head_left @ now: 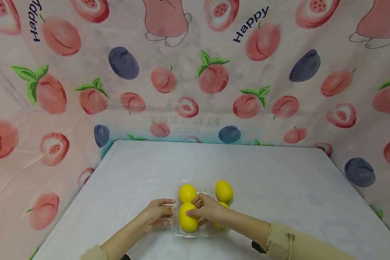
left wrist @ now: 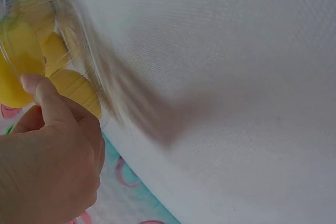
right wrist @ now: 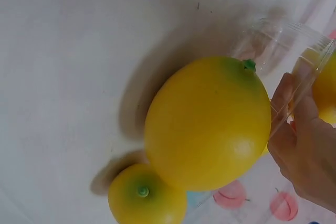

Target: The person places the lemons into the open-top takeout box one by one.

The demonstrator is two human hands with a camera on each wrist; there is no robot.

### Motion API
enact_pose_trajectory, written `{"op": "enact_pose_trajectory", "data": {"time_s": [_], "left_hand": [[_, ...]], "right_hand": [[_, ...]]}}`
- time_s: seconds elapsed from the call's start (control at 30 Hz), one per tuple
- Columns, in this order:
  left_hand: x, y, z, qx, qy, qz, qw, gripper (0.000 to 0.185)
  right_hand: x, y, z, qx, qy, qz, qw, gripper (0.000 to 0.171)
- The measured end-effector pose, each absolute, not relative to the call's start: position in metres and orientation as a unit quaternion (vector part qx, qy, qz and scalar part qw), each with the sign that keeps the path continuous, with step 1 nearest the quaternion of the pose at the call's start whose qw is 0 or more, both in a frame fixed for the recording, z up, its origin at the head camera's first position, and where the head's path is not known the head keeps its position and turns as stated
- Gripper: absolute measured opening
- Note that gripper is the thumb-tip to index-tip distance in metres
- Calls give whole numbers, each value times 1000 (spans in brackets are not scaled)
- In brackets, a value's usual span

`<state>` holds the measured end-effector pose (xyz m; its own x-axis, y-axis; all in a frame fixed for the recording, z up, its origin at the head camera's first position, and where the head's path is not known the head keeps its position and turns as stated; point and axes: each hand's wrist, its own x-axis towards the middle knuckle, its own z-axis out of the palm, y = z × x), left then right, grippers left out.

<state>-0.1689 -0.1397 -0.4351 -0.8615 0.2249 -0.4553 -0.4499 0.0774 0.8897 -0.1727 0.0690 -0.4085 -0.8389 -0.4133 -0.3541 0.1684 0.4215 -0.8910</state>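
Two hands low over the desk [head_left: 279, 180], both at the clear plastic tray [head_left: 176, 231]. My left hand [head_left: 157, 213] rests against the tray's left wall, fingers fairly straight and laid along the plastic, thumb up near the rim; I cannot tell that it clamps anything. My right hand [head_left: 209, 209] reaches in from the right, its grip closed on the near lemon [head_left: 187, 217], fingertips on the top and side of the fruit. That lemon sits in the tray's near half.

Just behind it, touching or nearly so, the far lemon [head_left: 187, 193] lies in the tray's far half. Right of the tray, on the bare desk, a third lemon [head_left: 224, 191] stands free. A fourth lemon [head_left: 221, 225] shows only as a yellow edge under my right wrist, beside the tray.

Right wrist view: a large lemon [right wrist: 210, 121] with a green stem end fills the middle, a smaller-looking one [right wrist: 144, 195] below it, the tray's clear rim [right wrist: 294, 38] by my fingers [right wrist: 302, 140].

Farther out: white desk cover, then a pink curtain [head_left: 84, 72] printed with peaches and plums on all sides.
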Motion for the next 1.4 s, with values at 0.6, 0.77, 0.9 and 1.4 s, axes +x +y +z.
{"op": "enact_pose_trajectory", "data": {"time_s": [0.6,0.77,0.9,1.4], "left_hand": [[-168,-136,-431,-96,697,667,246,41],[-168,-136,-430,-97,696,667,246,40],[-167,-136,-430,-97,696,667,248,40],[-168,-136,-431,-100,691,671,247,41]], "right_hand": [[-175,60,-418,-73,824,-495,265,37],[-175,60,-419,-70,825,-495,265,36],[-174,61,-418,-67,824,-497,265,36],[-175,71,-410,-91,813,-512,263,30]]}}
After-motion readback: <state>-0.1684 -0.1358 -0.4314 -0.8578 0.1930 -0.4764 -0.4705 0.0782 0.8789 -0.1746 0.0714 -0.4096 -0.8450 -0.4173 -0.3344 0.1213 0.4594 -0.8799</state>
